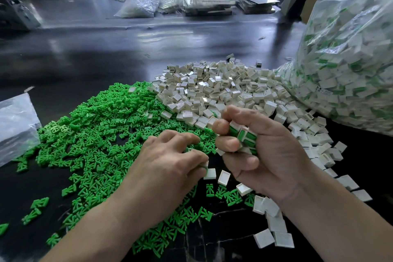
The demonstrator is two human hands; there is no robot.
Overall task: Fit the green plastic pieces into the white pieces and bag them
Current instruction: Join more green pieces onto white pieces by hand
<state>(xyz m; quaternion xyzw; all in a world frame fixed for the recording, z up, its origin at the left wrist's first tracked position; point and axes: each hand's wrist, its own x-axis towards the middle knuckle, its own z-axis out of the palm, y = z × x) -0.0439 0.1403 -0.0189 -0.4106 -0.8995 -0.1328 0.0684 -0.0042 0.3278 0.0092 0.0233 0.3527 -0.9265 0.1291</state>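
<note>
**Right hand full, left hand on the green heap**

The right hand [261,151], fingers curled, clamps a stack of assembled white-and-green plastic pieces [244,136]. At its nine o'clock the left hand [170,161] lies palm-down, fingers bent onto the heap of small green plastic pieces [95,134]; whether it grips any, I cannot tell. Boxy white plastic pieces [223,89] pile at twelve o'clock, and a filled clear plastic bag [350,66] stands at two.

Inserts [95,134] spread over the lower left of the counter [106,53]; housings [223,87] heaped centre, behind and right of them, edges mingling; filled bag [344,66] at the right edge, touching the housings; flat bag [14,125] far left; right hand [263,151], lower centre, with fitted pieces [244,136] in it.
</note>
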